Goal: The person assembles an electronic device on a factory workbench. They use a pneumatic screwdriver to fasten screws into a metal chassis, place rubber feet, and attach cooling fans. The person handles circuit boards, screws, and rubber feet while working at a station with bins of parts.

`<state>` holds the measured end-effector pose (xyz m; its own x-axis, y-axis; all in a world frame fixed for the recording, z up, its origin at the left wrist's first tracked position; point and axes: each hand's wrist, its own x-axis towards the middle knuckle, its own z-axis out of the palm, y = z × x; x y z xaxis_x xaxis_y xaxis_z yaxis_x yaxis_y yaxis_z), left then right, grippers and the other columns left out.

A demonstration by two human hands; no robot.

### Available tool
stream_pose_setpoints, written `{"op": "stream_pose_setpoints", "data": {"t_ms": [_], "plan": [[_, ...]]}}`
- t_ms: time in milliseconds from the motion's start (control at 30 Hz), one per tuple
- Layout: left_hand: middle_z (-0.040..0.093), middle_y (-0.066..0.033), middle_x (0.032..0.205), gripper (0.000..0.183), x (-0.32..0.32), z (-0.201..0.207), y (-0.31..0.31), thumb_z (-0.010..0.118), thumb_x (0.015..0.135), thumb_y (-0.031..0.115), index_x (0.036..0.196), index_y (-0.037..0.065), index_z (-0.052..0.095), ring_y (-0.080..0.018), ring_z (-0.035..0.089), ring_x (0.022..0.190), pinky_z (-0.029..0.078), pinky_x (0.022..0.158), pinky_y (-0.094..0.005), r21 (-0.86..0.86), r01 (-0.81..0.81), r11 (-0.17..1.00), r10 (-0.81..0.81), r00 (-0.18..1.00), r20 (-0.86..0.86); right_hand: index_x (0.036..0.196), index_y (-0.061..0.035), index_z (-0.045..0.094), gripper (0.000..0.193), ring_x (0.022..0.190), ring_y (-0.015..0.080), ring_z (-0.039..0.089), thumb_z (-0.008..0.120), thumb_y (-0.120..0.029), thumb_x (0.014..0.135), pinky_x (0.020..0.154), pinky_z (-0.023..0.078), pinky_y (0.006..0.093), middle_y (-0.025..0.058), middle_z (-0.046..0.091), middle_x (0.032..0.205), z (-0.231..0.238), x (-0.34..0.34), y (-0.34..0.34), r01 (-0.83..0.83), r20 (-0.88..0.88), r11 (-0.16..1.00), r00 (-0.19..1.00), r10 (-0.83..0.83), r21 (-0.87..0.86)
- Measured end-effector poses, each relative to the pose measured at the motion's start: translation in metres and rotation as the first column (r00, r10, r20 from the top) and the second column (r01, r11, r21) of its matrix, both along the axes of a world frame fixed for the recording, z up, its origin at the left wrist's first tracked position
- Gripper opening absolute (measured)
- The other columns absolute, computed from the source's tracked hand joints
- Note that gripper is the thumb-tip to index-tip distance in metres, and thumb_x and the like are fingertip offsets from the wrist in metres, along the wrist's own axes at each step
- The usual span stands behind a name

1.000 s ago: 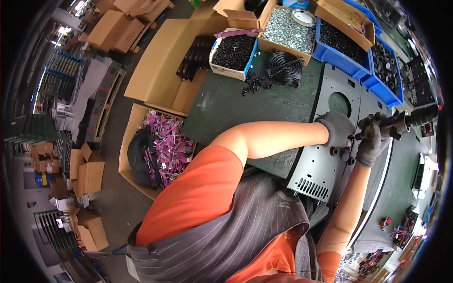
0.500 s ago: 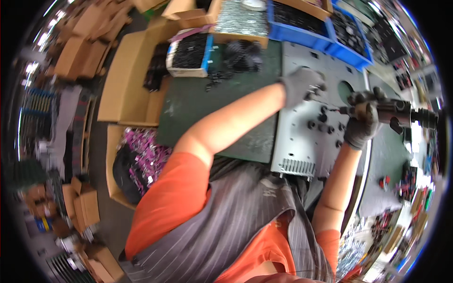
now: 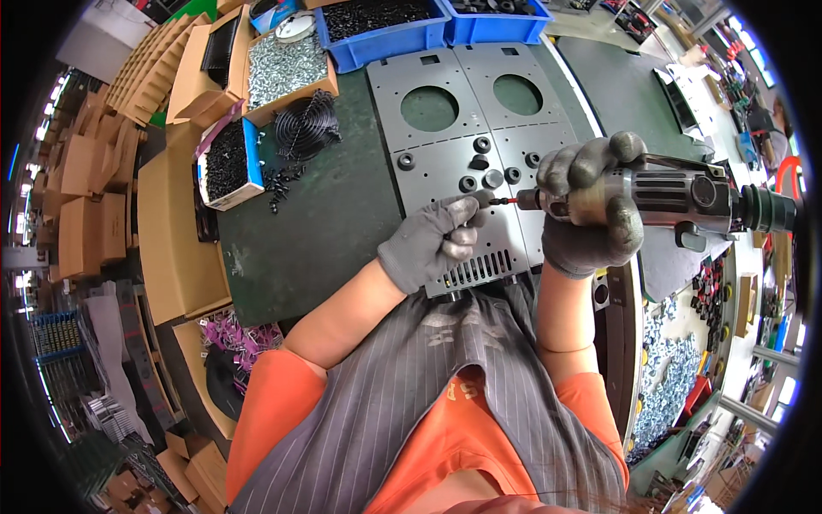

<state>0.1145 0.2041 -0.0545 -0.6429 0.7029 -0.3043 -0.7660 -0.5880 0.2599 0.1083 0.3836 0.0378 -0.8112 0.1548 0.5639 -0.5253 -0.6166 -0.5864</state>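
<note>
grips driver [image 3: 678, 195] in wrapped right hand [image 3: 599, 206], now bringing curled left hand [image 3: 437, 237], of unclear hold, to bit [image 3: 510, 201], pairing both.

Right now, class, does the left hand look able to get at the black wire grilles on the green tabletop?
Probably yes: nothing seems to stand between the left hand and the black wire grilles across the green tabletop, though the fingers are at the red driver bit.
</note>
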Motion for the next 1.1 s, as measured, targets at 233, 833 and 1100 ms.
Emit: {"op": "stream_pose_setpoints", "data": {"t_ms": [233, 833, 1100], "plan": [[0.052, 0.0001, 0.07, 0.043, 0.011, 0.005, 0.012, 0.052, 0.102, 0.039, 0.111, -0.002, 0.058, -0.0036, 0.039, 0.052, 0.031, 0.041, -0.0156, -0.164, 0.047, 0.985, -0.069, 0.989, -0.132, 0.123, -0.009, 0.048, 0.055, 0.07, 0.026, 0.061, 0.073, -0.02, 0.076, 0.062, 0.052, 0.0374, 0.01, 0.061, 0.089, -0.013, 0.005, 0.006, -0.106, -0.063, 0.99, 0.993, 0.1, -0.093], [0.05, 0.0019, 0.068, 0.041, 0.022, 0.012, 0.05, 0.047, 0.104, 0.039, 0.105, 0.001, 0.063, -0.0035, 0.042, 0.052, 0.032, 0.042, -0.0168, -0.335, -0.054, 0.941, -0.01, 0.982, -0.187, 0.116, -0.0095, 0.047, 0.045, 0.06, 0.0204, 0.056, 0.07, -0.022, 0.079, 0.059, 0.049, 0.035, 0.0083, 0.055, 0.079, -0.017, 0.024, 0.027, 0.058, -0.088, 0.995, 0.994, -0.066, -0.083], [0.068, -0.0045, 0.092, 0.038, -0.031, 0.048, 0.058, 0.056, 0.098, 0.035, 0.125, 0.01, 0.064, -0.0129, 0.064, 0.075, 0.051, 0.062, -0.028, -0.606, -0.559, 0.566, -0.473, 0.382, -0.794, 0.126, -0.0069, 0.047, 0.049, 0.073, 0.0232, 0.058, 0.064, -0.026, 0.085, 0.069, 0.047, 0.0382, 0.0104, 0.062, 0.089, -0.022, 0.01, 0.066, 0.097, 0.05, 0.971, 0.995, -0.088, -0.217]]}}
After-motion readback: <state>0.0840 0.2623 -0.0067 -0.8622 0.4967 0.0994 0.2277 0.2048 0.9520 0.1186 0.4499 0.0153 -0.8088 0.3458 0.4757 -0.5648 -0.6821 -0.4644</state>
